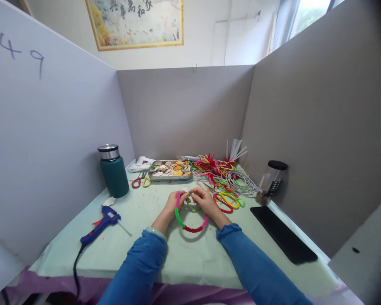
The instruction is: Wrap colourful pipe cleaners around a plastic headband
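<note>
In the head view, a ring (193, 230) covered in fuzzy pink, green and red sections hangs below my fingertips. My left hand (173, 202) is closed on its upper left side, by a pink section. On the far side of the ring, my right hand (204, 200) has its fingers pinched together close to the left fingertips. A light green fuzzy strand (193, 207) curls down between the hands inside the ring. Exactly what the right fingertips grip is too small to make out. Red-and-yellow-handled scissors (225, 202) lie beside the right hand.
A metal tray (170, 178) of small wooden pieces, smaller scissors (141, 181) and a pile of fuzzy stems (212, 167) lie behind. To the left are a green thermos (114, 176) and blue glue gun (101, 224); rightward, a clear jar (273, 180) and black slab (282, 235).
</note>
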Demonstrator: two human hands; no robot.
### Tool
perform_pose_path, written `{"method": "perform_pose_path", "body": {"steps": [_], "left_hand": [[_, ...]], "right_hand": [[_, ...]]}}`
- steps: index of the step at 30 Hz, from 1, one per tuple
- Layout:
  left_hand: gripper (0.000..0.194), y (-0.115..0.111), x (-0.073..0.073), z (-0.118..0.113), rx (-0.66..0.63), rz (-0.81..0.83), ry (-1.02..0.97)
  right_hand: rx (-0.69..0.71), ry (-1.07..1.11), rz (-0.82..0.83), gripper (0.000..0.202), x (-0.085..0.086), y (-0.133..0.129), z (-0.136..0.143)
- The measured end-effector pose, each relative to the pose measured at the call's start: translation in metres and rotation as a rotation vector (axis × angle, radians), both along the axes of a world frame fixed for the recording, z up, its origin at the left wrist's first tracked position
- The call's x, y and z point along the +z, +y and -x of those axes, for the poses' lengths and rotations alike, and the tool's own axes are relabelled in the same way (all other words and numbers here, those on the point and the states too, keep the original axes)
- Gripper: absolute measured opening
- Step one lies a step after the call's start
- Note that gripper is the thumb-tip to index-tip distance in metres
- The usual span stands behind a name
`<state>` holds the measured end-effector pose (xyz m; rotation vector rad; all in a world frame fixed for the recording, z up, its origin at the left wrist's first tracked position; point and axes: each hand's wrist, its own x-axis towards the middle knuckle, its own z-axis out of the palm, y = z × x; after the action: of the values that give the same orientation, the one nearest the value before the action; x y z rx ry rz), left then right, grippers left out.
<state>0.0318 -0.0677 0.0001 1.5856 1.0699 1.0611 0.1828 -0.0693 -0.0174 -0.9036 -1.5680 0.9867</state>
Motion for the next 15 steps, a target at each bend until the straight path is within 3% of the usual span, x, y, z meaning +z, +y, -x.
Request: {"method": "perform_pose_path", "body": {"steps": [15], "left_hand": [[0.041, 0.0036, -0.0039, 0.0019, 0.062, -0.044, 0.025]], "right_hand": [[-0.003, -0.021, -0.028, 0.017, 0.0011, -0.0026, 0.0021]]}}
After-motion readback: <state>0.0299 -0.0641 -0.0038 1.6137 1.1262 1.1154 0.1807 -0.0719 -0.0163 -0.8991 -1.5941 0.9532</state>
